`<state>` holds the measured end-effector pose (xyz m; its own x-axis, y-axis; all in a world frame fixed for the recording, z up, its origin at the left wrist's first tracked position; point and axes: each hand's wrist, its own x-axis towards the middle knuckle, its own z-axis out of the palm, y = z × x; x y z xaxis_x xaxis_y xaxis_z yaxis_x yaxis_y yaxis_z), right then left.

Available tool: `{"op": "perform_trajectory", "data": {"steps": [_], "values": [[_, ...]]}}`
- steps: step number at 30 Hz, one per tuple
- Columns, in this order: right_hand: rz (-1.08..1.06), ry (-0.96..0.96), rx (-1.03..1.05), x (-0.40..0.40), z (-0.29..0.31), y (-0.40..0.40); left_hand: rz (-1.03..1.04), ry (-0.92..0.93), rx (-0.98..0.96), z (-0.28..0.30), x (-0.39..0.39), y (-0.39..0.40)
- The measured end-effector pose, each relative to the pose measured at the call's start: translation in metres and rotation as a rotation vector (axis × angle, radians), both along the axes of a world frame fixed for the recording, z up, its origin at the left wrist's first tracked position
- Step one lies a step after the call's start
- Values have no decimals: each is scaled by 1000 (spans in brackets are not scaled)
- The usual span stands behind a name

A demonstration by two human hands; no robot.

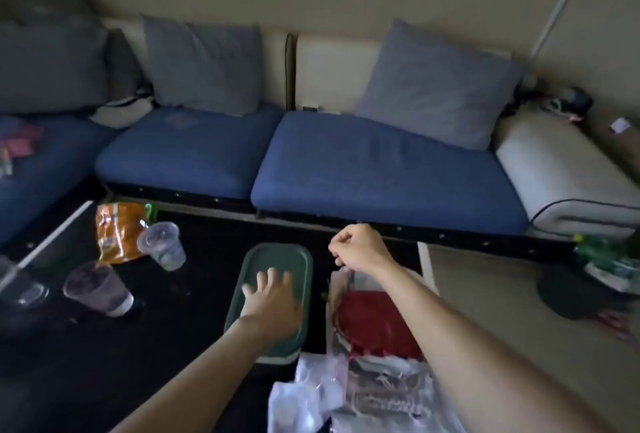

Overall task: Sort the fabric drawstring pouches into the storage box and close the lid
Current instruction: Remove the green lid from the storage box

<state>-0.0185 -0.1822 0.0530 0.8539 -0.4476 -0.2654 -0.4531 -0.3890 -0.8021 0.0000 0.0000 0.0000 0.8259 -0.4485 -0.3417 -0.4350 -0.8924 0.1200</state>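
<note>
Left hand (272, 301) flat on box lid (277, 259)

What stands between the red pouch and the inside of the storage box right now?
The green lid covers the storage box, with the left hand lying flat on it. The red pouch lies beside the box, to its right, so the lid blocks the way in.

text: none was legible | snack bag (119, 231): print was too blurred to read | cups (162, 245): no label was readable

Both forearms are bare, no sleeves, and the dim left hand (273, 297) seemingly ringless.
</note>
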Motion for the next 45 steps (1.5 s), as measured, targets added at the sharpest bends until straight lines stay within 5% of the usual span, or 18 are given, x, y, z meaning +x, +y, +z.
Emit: {"op": "perform_trajectory", "data": {"steps": [7, 13, 20, 28, 36, 40, 45], "values": [[165, 60, 149, -12, -130, 31, -110, -307, 127, -108, -42, -2], [158, -40, 359, -31, -167, 39, -163, -561, 20, -139, -38, 5], [313, -173, 130, -67, -200, 67, -224, -746, -279, -157, -33, 16], [174, -676, -105, -84, -216, 93, -225, -722, -433, -153, -59, 20], [187, -598, 218, -85, -232, 104, -187, -669, -504, -146, -65, 29], [207, -620, 200, -83, -225, 110, -119, -628, -588, -137, -65, 38], [239, -641, 170, -76, -214, 119, 15, -361, -726, -121, -55, 56]]}}
